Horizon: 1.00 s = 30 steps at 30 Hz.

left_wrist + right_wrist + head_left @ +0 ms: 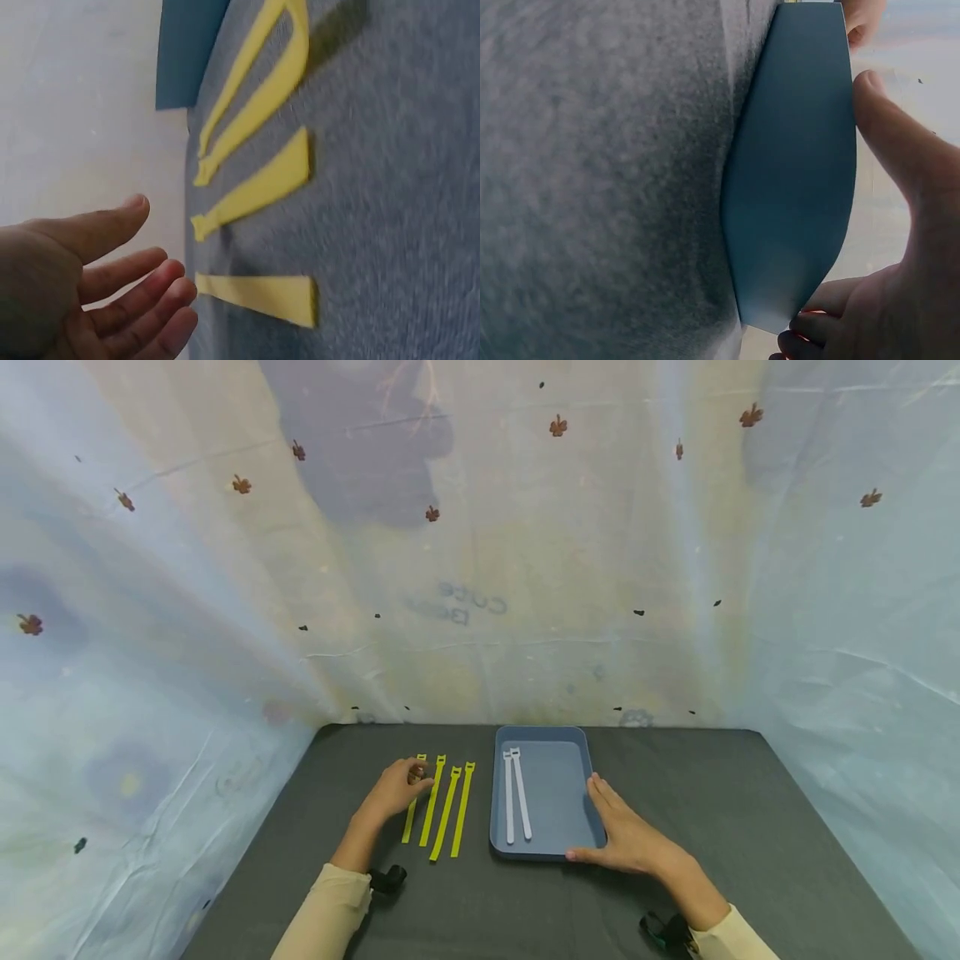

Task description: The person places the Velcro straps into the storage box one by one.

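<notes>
Several yellow hook-and-loop cable straps [462,814] lie side by side on the dark tabletop, slotted heads pointing away. My left hand [397,787] hovers over the head end of the leftmost strap [408,822], fingers loosely bent and thumb apart. In the left wrist view nothing sits between thumb and fingers, and the fingertips overlap the head of the nearest strap [270,295]. A blue-grey tray [558,802] stands right of the straps, with two white straps [510,802] along its left side. My right hand [630,835] touches the tray's near right corner, thumb at the front rim, fingers extended along the right side.
The dark cloth-covered table [675,777] ends at a pale patterned curtain [525,568] that hangs behind it and on both sides. A black wrist camera [388,880] sits below the left sleeve, another [667,935] by the right sleeve.
</notes>
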Motion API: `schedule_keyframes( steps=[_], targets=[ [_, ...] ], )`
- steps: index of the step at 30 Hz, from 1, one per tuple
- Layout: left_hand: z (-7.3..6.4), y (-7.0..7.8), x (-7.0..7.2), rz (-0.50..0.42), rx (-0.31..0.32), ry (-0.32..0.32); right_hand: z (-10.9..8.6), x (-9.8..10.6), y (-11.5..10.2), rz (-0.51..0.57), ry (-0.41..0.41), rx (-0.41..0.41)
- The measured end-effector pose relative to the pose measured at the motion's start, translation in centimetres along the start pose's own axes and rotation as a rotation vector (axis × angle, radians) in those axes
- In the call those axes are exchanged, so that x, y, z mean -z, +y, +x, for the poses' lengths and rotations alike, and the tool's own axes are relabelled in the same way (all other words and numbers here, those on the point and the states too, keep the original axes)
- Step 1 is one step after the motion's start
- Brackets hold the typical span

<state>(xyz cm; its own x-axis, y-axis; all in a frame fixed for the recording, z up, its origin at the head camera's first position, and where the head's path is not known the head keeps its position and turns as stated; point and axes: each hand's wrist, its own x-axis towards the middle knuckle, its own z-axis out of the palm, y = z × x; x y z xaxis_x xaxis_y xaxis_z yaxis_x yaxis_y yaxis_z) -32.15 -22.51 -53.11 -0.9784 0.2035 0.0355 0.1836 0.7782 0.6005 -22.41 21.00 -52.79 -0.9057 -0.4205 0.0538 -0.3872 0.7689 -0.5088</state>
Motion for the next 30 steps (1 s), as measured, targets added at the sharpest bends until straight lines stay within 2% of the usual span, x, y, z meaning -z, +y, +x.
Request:
schedule_keyframes(
  steps=[3, 10, 22, 30],
  targets=[
    [0.3, -0.6, 0.2, 0.012, 0.028, 0.012, 0.1, -0.1, 0.1, -0.013, 0.006, -0.006],
    [0.6, -1.6, 0.4, -0.022, 0.083, 0.001, 0.1, -0.2, 0.0, -0.017, 0.004, -0.033],
    [1.2, -3.0, 0.5, -0.112, 0.121, -0.034, 0.0, -0.2, -0.2, -0.012, 0.007, -0.026],
    [1.3, -2.4, 0.3, -0.119, 0.142, -0.004, 0.0, 0.0, -0.3, -0.007, -0.002, -0.033]
  ],
)
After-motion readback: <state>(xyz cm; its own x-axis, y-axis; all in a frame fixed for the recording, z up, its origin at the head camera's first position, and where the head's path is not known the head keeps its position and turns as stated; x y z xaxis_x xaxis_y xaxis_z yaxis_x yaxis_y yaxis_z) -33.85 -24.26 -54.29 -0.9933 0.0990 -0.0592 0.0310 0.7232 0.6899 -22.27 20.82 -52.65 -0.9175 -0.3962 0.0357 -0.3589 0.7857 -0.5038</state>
